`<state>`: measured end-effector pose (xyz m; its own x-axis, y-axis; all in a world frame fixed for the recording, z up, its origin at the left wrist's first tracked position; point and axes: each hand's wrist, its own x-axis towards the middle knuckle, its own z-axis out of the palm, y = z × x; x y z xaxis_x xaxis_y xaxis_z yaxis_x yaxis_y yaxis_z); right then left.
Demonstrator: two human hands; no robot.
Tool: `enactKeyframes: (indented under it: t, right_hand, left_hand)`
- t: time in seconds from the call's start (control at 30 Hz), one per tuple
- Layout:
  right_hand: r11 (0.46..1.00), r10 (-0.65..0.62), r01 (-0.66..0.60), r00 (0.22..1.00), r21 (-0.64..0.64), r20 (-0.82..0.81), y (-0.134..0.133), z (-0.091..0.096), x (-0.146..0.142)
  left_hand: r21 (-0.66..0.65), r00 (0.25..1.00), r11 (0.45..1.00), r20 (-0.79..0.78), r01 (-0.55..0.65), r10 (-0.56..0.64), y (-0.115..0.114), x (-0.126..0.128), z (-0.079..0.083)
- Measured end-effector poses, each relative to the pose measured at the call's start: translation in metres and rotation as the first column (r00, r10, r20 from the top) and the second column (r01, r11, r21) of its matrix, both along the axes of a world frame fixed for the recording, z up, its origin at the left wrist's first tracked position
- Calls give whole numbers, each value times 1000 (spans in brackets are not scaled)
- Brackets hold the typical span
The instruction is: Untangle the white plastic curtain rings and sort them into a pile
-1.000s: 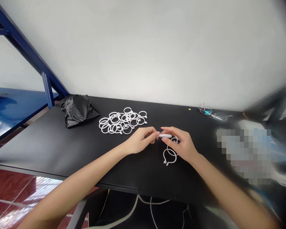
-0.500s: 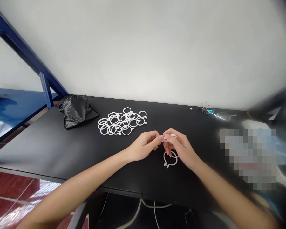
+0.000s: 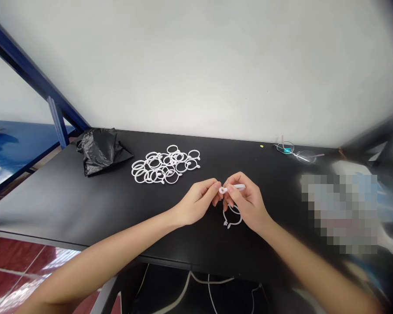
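White ring [image 3: 240, 187] above counter [image 3: 72, 196]; right hand [image 3: 249, 203], fingers pinched on it. Left hand [image 3: 196, 201], fingers nearly closed at its eyelet [image 3: 222, 190], grip unclear. Likely light, springy, smooth plastic; best held on band beside eyelet.

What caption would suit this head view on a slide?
Right hand pinching a white ring, left hand at its eyelet, above a black table.

Bare left hand [image 3: 198, 201], right hand [image 3: 249, 204], slim forearms [image 3: 127, 241] — the right's blurred end seemingly bare too.
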<state>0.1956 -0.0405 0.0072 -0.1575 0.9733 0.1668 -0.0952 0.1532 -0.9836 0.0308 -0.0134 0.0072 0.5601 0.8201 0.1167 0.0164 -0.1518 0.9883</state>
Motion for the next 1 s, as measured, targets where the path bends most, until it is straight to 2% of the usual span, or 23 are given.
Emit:
enactKeyframes:
  t: [0.13,0.23,0.3,0.33,0.37,0.43,0.47,0.53,0.57,0.63,0.7,0.77,0.87,0.93,1.0]
  right_hand:
    - [1000,-10,11,1000,-23,23,1,-1,0]
    - [1000,-14,15,999,-25,37,4,-2,3]
    - [998,-63,64,997,-5,47,8,0,9]
    - [994,-108,108,993,5,57,11,1,12]
    - [987,-162,162,984,11,72,14,2,16]
    - [964,-263,264,955,15,133,20,3,24]
    - [954,-297,299,937,17,183,23,3,29]
    - [942,-328,335,887,36,326,27,2,36]
    - [938,-337,342,847,64,412,28,0,40]
    - [926,-374,336,750,172,545,30,-3,45]
    - [925,-378,295,680,238,629,32,-5,50]
    - [946,-323,245,645,213,692,32,-7,53]
    - [972,-227,194,626,133,746,33,-9,58]
    - [981,-185,158,635,109,750,34,-11,60]
    - [987,-161,127,652,102,741,36,-12,60]
  left_hand:
    - [-58,993,995,89,85,-80,-1,3,0]
    - [-2,997,997,27,71,-71,1,0,2]
    - [139,995,990,-99,20,-6,8,-9,5]
    - [254,983,967,-176,-5,51,14,-15,7]
    - [397,958,918,-256,-21,132,21,-23,9]
    - [689,848,723,-356,-46,393,38,-40,12]
    - [763,771,645,-388,-39,505,47,-48,12]
    - [831,613,556,-436,-7,660,63,-64,11]
    - [848,549,531,-448,9,706,68,-70,10]
    - [855,441,517,-478,36,759,75,-79,7]
    - [845,360,533,-512,46,780,76,-83,4]
    - [838,313,545,-525,31,791,75,-84,3]
    - [860,332,508,-469,-36,818,72,-80,5]
    - [870,423,486,-412,-80,807,67,-73,6]
    - [863,563,497,-369,-88,740,61,-62,6]
